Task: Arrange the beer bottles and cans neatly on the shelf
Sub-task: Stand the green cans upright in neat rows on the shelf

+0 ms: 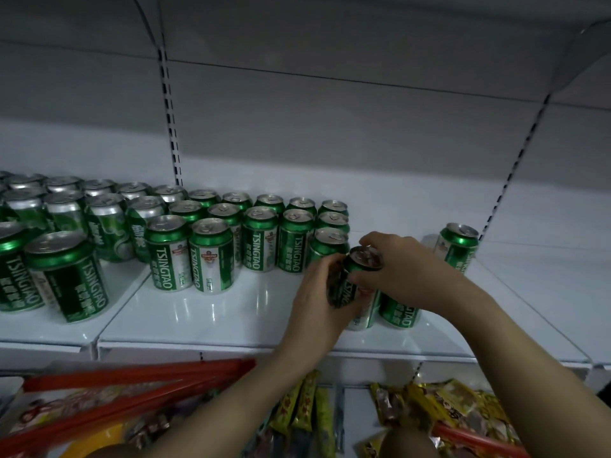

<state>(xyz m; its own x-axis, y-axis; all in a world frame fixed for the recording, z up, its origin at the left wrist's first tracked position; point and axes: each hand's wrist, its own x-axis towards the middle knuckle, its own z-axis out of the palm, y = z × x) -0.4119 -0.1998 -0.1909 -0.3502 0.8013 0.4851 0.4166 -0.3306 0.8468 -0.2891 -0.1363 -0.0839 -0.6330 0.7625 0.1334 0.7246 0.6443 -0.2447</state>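
I see both hands wrapped round one green Tsingtao can [355, 285], and I take that can as my landmark. My left hand [322, 292] grips its side from the left, fingers curled over the label. My right hand [401, 271] comes in from the right, its fingers curled over the rim and upper body, so the two hands meet on the same can. The can leans a little, its top tipped toward the back of the white shelf [205, 312], and I cannot tell whether its base touches the shelf.

Just to the right of the held can, partly under my right wrist, stands another green can [398, 314], upright near the shelf's front edge. Directly behind the held can, touching or nearly so, is the rightmost can of the packed rows [330, 241]. Those rows of green cans [258, 226] run leftward from the held can, with a further block of silver-and-green cans [105, 223] well to the left. Two Tsingtao cans [69, 276] sit farthest left and nearer the front. Well to the right of the held can, a lone can [458, 244] stands upright against the back panel.

Below the held can, on the lower shelf, lie yellow snack packets [463, 408] and red-edged packs [132, 378].
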